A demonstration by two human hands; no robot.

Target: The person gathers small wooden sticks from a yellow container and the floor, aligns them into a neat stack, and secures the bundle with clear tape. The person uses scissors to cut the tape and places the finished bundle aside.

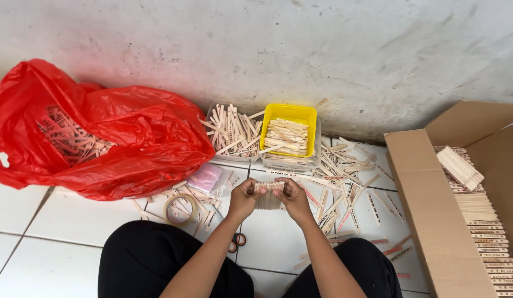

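While both hands clamp it, stick bundle (268, 195) between left fingers (251, 189), right fingers (286, 189), above tiles.

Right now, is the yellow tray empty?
No, the yellow tray holds a pile of flat wooden sticks.

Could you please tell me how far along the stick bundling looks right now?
Done: neat rows of sticks fill the cardboard box. In hand: left hand and right hand square up one bundle of sticks. Left: loose sticks on the floor and more in the red bag.
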